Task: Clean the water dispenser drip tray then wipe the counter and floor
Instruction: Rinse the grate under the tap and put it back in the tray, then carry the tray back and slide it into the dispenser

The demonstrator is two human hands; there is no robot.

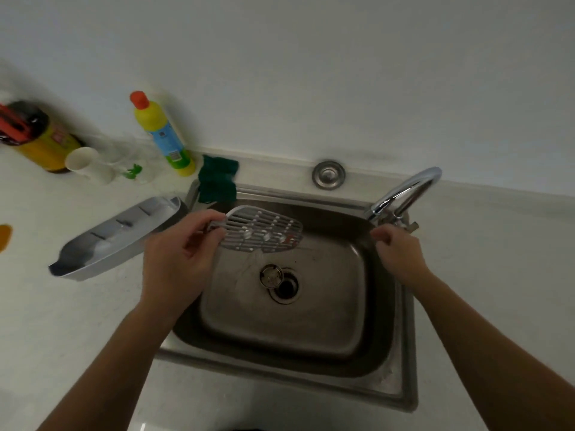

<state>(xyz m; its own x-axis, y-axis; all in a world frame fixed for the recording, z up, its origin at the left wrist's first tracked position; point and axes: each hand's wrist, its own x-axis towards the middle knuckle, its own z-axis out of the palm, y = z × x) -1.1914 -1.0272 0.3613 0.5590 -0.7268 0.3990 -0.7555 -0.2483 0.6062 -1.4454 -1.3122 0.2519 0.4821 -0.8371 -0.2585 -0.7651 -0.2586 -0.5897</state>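
My left hand pinches the left end of a slotted grey drip tray grate and holds it over the steel sink. A thin stream of water runs off the grate toward the drain. The grey drip tray base lies on the white counter left of the sink. My right hand is by the chrome tap, fingers loosely curled just below its handle; whether they touch it I cannot tell.
A green scouring cloth hangs over the sink's back left corner. A yellow cleaner bottle with a red cap, paper cups and a dark jar stand at the back left. An orange spot marks the counter's left edge.
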